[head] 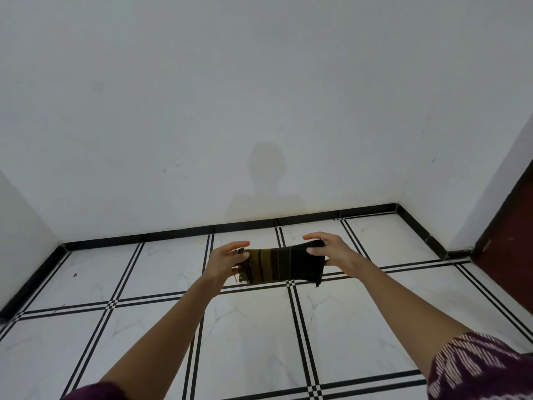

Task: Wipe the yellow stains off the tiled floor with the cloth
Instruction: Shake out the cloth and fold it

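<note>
So, plain white wall [259, 82] up top, white marble-look tiled floor [248, 336] with black double lines below. Both arms reach out: left hand [227, 262] and right hand [331, 251] pinch a dark, brown-striped, frayed cloth [284, 265] stretched between them, above the floor.

Bare room: tiled floor [251, 327], white walls [259, 96]

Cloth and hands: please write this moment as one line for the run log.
cloth: stretched in the air, off floor | left hand: grips fringed end | right hand: grips other end | tiled floor: no yellow stains visible
</note>
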